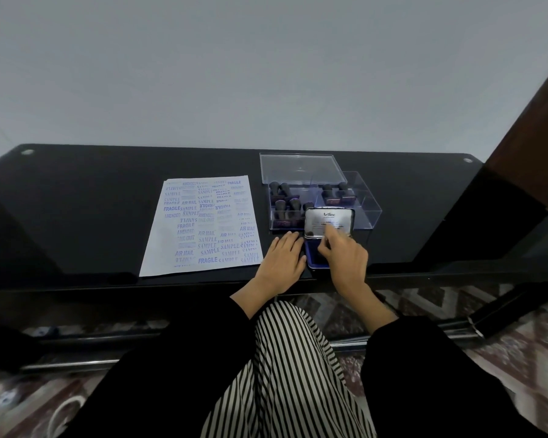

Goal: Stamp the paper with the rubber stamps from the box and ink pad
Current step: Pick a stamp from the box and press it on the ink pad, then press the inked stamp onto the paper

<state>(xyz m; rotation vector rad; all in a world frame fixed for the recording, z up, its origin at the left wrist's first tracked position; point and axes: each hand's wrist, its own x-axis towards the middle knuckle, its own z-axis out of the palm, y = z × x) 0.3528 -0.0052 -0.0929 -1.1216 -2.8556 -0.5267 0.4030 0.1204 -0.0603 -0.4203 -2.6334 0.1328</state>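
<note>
A white paper sheet (203, 222) covered with several blue stamp prints lies on the black glass table (76, 200). To its right stands a clear plastic box (366, 203) holding several black-handled rubber stamps (285, 200), its clear lid (298, 167) lying behind it. In front of the box sits the blue ink pad (312, 259), its metal lid (328, 221) standing upright. My left hand (282, 260) lies flat on the table against the pad's left side. My right hand (345, 257) is over the pad, index finger on the lid's inner face, thumb near the hinge.
The table's front edge runs just below both hands. A brown wooden post (532, 131) rises at the far right. A grey wall stands behind the table. Striped fabric covers my lap, and a patterned rug lies on the floor.
</note>
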